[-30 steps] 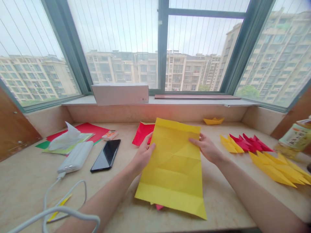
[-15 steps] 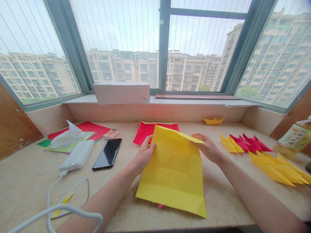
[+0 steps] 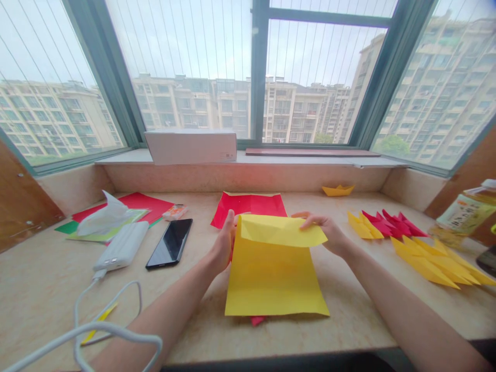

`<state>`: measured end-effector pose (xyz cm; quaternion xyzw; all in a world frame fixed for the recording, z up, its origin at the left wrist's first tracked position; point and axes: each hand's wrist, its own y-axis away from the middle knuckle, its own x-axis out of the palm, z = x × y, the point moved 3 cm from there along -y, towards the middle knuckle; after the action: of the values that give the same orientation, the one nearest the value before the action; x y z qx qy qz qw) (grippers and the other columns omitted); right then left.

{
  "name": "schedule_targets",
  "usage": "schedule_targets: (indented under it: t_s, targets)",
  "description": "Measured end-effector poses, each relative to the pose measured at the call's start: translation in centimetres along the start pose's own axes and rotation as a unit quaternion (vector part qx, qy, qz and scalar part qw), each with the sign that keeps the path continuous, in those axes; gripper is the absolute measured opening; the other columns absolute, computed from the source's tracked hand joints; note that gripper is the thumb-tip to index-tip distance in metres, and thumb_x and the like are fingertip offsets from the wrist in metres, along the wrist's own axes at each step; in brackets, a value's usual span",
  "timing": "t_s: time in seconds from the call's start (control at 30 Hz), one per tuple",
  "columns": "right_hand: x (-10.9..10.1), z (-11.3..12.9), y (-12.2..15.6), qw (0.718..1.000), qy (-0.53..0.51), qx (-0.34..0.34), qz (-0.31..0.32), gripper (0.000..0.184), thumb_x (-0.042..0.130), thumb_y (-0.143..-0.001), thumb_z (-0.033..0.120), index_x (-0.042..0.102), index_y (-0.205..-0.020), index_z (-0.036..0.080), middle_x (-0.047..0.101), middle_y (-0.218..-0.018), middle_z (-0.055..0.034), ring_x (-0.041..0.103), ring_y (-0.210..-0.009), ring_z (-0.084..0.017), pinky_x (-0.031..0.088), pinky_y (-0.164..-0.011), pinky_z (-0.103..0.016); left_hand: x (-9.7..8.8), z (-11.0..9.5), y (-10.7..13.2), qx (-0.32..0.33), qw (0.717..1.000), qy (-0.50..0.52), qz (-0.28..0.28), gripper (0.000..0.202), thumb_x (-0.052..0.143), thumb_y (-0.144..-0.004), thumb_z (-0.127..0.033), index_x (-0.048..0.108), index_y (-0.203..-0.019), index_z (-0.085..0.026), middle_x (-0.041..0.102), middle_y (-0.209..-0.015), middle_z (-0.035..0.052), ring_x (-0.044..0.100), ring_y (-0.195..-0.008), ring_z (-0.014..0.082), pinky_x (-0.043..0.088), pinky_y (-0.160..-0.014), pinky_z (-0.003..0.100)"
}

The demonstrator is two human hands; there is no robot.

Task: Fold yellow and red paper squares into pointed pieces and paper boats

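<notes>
A yellow paper sheet (image 3: 275, 281) is tilted above the counter, its top edge folded over toward me as a broad flap. At the sheet's left edge, my left hand (image 3: 223, 245) holds it with the thumb up and the other fingers partly hidden behind. My right hand (image 3: 327, 231) grips the flap near the upper right corner, thumb hidden by the paper and fingers over the top. Behind the sheet lies a red paper sheet (image 3: 251, 204) with creases. A small pink-red piece (image 3: 258, 321) peeks out below the yellow sheet's lower edge.
Folded yellow paper boats (image 3: 437, 263) and red folded shapes (image 3: 393, 225) sit at the right beside a bottle (image 3: 467, 212). One yellow boat (image 3: 338, 190) stands at the back. Leftward are a phone (image 3: 170, 244), a white power bank (image 3: 122, 247) with a cable (image 3: 112, 330), and a tissue pack (image 3: 104, 219).
The yellow sheet has come down lower and its top flap is folded further forward. My right hand has moved slightly left, and my left thumb now points up.
</notes>
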<state>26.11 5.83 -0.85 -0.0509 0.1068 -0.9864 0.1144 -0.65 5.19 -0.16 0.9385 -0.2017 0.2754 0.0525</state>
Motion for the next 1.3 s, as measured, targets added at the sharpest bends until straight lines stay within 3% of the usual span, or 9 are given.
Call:
schedule_targets:
  t_s: [0.23, 0.4, 0.53, 0.8, 0.93, 1.03, 1.1, 1.2, 1.3]
  targets:
    - [0.1, 0.2, 0.2, 0.998, 0.05, -0.028, -0.02, 0.011, 0.083, -0.067, 0.028, 0.075, -0.072, 0.021, 0.071, -0.115, -0.0052, 0.07, -0.078, -0.018, 0.052, -0.064, -0.026, 0.4, 0.2, 0.2, -0.033, 0.999, -0.025, 0.013, 0.06, 0.055, -0.089, -0.057, 0.061, -0.128, -0.012, 0.076, -0.107, 0.0152, 0.072, -0.099, 0.033, 0.056, -0.09, 0.04]
    - [0.4, -0.1, 0.0, 0.998, 0.062, 0.003, -0.032, 0.032, 0.075, -0.079, 0.048, 0.076, -0.099, 0.022, 0.076, -0.104, -0.007, 0.071, -0.095, -0.027, 0.055, -0.084, -0.037, 0.1, 0.2, 0.1, 0.008, 0.996, -0.091, -0.022, 0.051, 0.07, -0.082, -0.047, 0.065, -0.122, -0.015, 0.077, -0.104, 0.0115, 0.073, -0.096, 0.0322, 0.057, -0.085, 0.039]
    - [0.9, -0.1, 0.0, 0.999, 0.035, 0.015, -0.024, 0.042, 0.075, -0.079, 0.052, 0.073, -0.107, 0.021, 0.075, -0.112, -0.0079, 0.07, -0.101, -0.031, 0.056, -0.088, -0.042, -0.1, 0.3, 0.0, 0.041, 0.986, -0.154, -0.043, 0.051, 0.079, -0.075, -0.034, 0.065, -0.12, -0.016, 0.076, -0.107, 0.0139, 0.073, -0.094, 0.0306, 0.057, -0.083, 0.039]
    - [0.0, -0.4, -0.5, 0.991, -0.028, -0.004, -0.134, 0.042, 0.081, -0.075, 0.04, 0.066, -0.112, 0.026, 0.072, -0.12, -0.0075, 0.072, -0.098, -0.031, 0.061, -0.079, -0.043, 0.4, 0.2, 0.3, 0.032, 0.987, -0.158, -0.007, 0.051, 0.075, -0.079, -0.036, 0.059, -0.124, -0.018, 0.072, -0.118, 0.0147, 0.073, -0.093, 0.0286, 0.059, -0.075, 0.034]
    - [-0.5, -0.5, -0.7, 0.987, -0.026, -0.012, -0.155, 0.04, 0.079, -0.077, 0.039, 0.065, -0.112, 0.027, 0.07, -0.123, -0.007, 0.071, -0.102, -0.031, 0.061, -0.08, -0.042, 0.5, 0.4, 0.4, 0.012, 0.987, -0.162, 0.005, 0.051, 0.075, -0.079, -0.035, 0.058, -0.125, -0.018, 0.073, -0.114, 0.0141, 0.074, -0.09, 0.0288, 0.06, -0.071, 0.034]
    - [-0.8, -0.6, -0.8, 0.986, -0.034, -0.004, -0.163, 0.049, 0.072, -0.082, 0.044, 0.057, -0.126, 0.03, 0.07, -0.123, -0.0072, 0.072, -0.099, -0.028, 0.061, -0.074, -0.039, 0.4, 0.3, 0.2, 0.034, 0.986, -0.159, -0.02, 0.045, 0.074, -0.08, -0.033, 0.059, -0.12, -0.018, 0.073, -0.112, 0.0131, 0.075, -0.087, 0.0276, 0.06, -0.07, 0.034]
    - [-0.9, -0.6, -0.8, 0.985, -0.037, 0.019, -0.17, 0.064, 0.068, -0.085, 0.046, 0.042, -0.142, 0.034, 0.073, -0.115, -0.0062, 0.075, -0.087, -0.025, 0.06, -0.067, -0.037, 0.2, 0.0, 0.0, 0.058, 0.986, -0.144, -0.055, 0.041, 0.073, -0.081, -0.03, 0.059, -0.118, -0.019, 0.074, -0.112, 0.0121, 0.075, -0.087, 0.0266, 0.061, -0.073, 0.035]
    - [-0.5, -0.4, -0.5, 0.993, -0.031, 0.031, -0.114, 0.077, 0.067, -0.084, 0.044, 0.027, -0.15, 0.04, 0.074, -0.11, -0.0028, 0.075, -0.081, -0.022, 0.059, -0.067, -0.035, -0.2, -0.6, -0.3, 0.095, 0.984, -0.112, -0.098, 0.04, 0.071, -0.082, -0.026, 0.057, -0.119, -0.021, 0.074, -0.112, 0.0102, 0.074, -0.093, 0.0258, 0.06, -0.079, 0.036]
    - [0.7, 0.0, -0.1, 1.0, -0.023, 0.015, -0.013, 0.076, 0.073, -0.08, 0.04, 0.038, -0.147, 0.041, 0.067, -0.127, -0.0032, 0.071, -0.102, -0.025, 0.058, -0.081, -0.038, -0.8, -1.2, -0.7, 0.126, 0.981, -0.095, -0.115, 0.045, 0.072, -0.08, -0.026, 0.056, -0.122, -0.022, 0.074, -0.113, 0.0092, 0.073, -0.097, 0.0259, 0.06, -0.082, 0.036]
